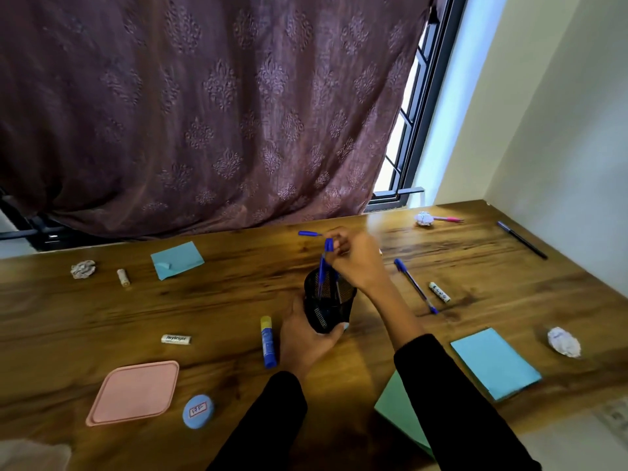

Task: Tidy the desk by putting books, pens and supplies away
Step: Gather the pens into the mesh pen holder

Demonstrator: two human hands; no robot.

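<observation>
At desk centre, left hand [307,338] wraps around the lower wall of a black mesh pen holder [328,300], which leans slightly; fingers curl round its base. Right hand [356,258] sits above the holder's mouth, fingertips pinching the capped top of a blue pen [324,266] whose barrel runs down into the holder. Another blue pen [310,233] lies on the wooden desk [238,300] just behind the right hand. Right of the holder: a third blue pen [415,286] lies diagonally, with a small white labelled stick [439,292] just beside it. Further right, a dark pen [522,239] near the wall, and a pink pen [448,219] touching a crumpled paper ball [423,219] by the window. Two more paper balls: far left [82,269] and far right [563,342]. Blue sticky pads lie back left [176,260] and front right [494,363]. Glue stick [268,341] lies just left of the left hand. Also on the left: white eraser [175,339], small cream tube [123,277], pink lid [134,392], round blue object [198,411]. Green sheet [394,406] is partly hidden under the right sleeve. Both forearms cross the front desk edge.
</observation>
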